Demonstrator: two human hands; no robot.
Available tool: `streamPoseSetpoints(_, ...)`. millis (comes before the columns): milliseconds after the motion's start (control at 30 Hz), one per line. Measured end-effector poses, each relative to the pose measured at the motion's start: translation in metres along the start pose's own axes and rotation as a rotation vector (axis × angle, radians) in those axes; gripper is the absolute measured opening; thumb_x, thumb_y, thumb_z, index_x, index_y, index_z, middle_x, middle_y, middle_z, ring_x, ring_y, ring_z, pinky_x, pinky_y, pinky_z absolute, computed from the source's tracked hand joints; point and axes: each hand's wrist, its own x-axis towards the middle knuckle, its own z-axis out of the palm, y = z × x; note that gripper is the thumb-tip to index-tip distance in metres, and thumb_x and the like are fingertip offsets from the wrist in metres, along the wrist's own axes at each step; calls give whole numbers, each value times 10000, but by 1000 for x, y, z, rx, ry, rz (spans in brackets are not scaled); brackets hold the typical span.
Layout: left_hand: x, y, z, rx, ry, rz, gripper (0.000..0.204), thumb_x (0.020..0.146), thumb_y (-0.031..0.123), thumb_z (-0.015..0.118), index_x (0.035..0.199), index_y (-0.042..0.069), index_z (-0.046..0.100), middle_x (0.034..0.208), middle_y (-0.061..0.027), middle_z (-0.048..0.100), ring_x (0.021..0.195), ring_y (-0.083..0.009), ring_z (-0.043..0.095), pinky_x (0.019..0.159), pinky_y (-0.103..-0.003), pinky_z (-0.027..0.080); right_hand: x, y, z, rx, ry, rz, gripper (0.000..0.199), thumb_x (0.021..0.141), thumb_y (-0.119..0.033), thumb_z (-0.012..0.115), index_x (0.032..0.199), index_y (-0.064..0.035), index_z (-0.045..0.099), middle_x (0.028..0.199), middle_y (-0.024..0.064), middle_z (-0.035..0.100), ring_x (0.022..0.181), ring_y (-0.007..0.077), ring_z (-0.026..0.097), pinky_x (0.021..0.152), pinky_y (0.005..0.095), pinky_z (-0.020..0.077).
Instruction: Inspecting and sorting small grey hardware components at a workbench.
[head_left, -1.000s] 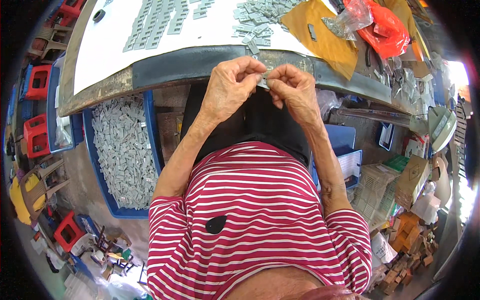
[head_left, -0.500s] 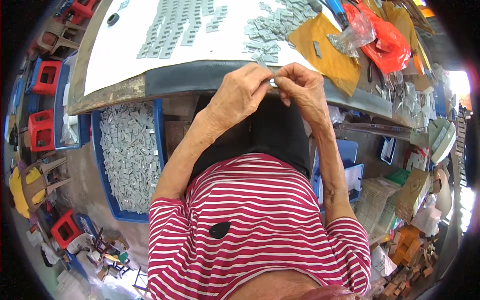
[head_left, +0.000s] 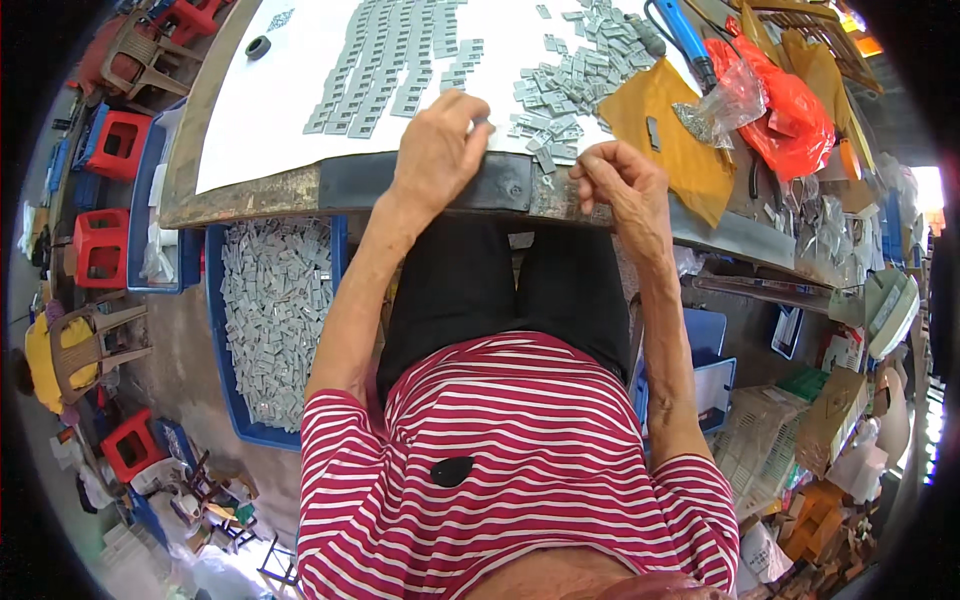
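The bench (head_left: 270, 190) is the largest thing in view, a worn slab with a dark front edge, its top covered by a white sheet (head_left: 290, 90). Below its left end stands a blue crate (head_left: 225, 400) filled with small grey flat pieces. To the right on the bench lie a mustard-yellow cloth (head_left: 665, 130), a red plastic bag (head_left: 790, 110) and a clear bag (head_left: 735, 95), with a blue-handled tool (head_left: 685, 30) above them. On the sheet, grey pieces are laid in neat rows (head_left: 390, 60), flat, rectangular and dull grey, all alike; beside these a loose heap (head_left: 565, 85) of the same pieces lies jumbled, some spilling to the bench edge.

The left hand (head_left: 440, 150) rests palm down at the front edge of the sheet, its fingers (head_left: 470, 115) curled with the tips at one small grey piece (head_left: 488, 124) just left of the heap; whether they grip it cannot be told. The right hand (head_left: 620, 185) sits at the bench edge below the heap, fingers bunched together in a pinch, with what they hold too small to make out
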Motion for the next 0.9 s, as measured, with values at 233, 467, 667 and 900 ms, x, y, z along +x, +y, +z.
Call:
streamPoseSetpoints(233, 16, -36, 4, 316, 50, 70, 100, 707, 48, 606, 788, -10, 598, 792, -142, 552, 723, -307, 557, 651, -380, 448, -19, 3, -15, -14, 42, 28, 108, 850, -72, 534, 862, 33, 555, 748, 73, 586, 589, 81, 532, 494, 197, 457)
streamPoseSetpoints(467, 15, -38, 6, 436, 30, 4, 87, 706, 68, 613, 779, 21, 613, 790, -119, 575, 737, -291, 568, 636, -393, 439, -31, 4, -21, -31, 49, 34, 103, 851, -66, 529, 861, 33, 557, 745, 71, 586, 584, 81, 531, 482, 196, 450)
streamPoseSetpoints(667, 16, -41, 7, 481, 44, -41, 52, 706, 90, 623, 754, 79, 608, 763, -52, 558, 770, -239, 559, 674, -389, 382, -37, 8, -27, -43, 53, 40, 131, 866, -95, 518, 880, 30, 550, 771, 86, 584, 576, 81, 513, 486, 190, 427)
streamPoseSetpoints(900, 20, -47, 7, 584, 90, -8, 52, 718, 76, 612, 768, 89, 605, 786, -46, 595, 742, -241, 573, 655, -369, 356, -40, 13, -32, -21, 57, 64, 118, 859, -86, 524, 876, 28, 553, 757, 77, 582, 580, 78, 520, 485, 190, 435)
